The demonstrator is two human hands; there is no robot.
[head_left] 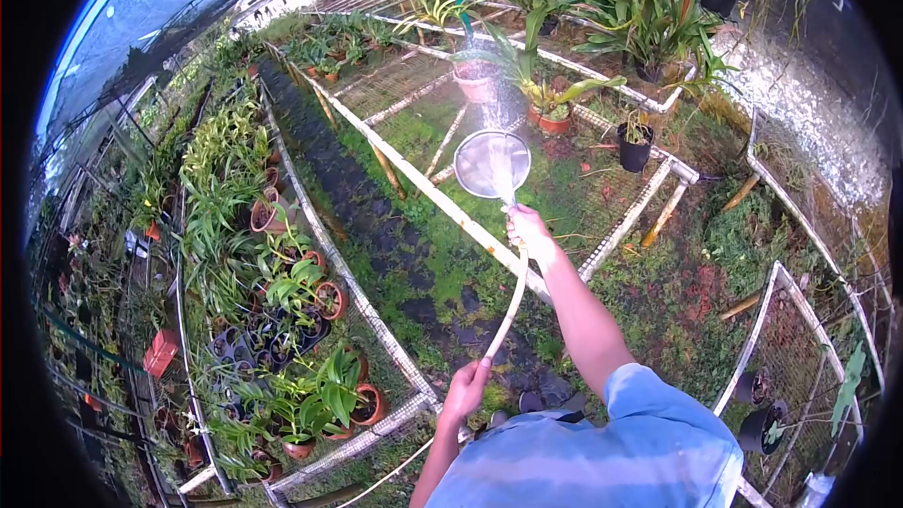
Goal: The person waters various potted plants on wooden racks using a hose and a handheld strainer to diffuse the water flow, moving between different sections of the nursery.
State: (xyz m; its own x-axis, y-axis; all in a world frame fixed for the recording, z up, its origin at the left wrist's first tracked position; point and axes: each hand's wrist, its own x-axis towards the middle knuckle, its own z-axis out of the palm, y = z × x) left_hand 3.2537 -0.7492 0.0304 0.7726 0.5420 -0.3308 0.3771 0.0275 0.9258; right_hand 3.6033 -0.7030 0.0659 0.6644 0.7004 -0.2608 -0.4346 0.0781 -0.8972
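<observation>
My right hand (529, 228), at the end of the outstretched arm, is closed around the upper end of a pale hose (513, 310). Just beyond it, a round mesh strainer (478, 167) with a pale rim sits in front of the hose end; its handle seems to run into the same grip. Water (491, 111) sprays through and past the mesh, towards a pinkish pot (476, 82) on the bench. Lower down, near my body, my left hand (464, 388) is wrapped around the hose, which trails off below it.
Wire-mesh benches with a pale frame (433, 190) stand ahead. An orange pot (549, 120) and a black pot (635, 146) hold plants there. Crowded potted plants (310, 282) fill the left bench. A dark, mossy path (376, 245) runs between. Another mesh bench (800, 357) is at right.
</observation>
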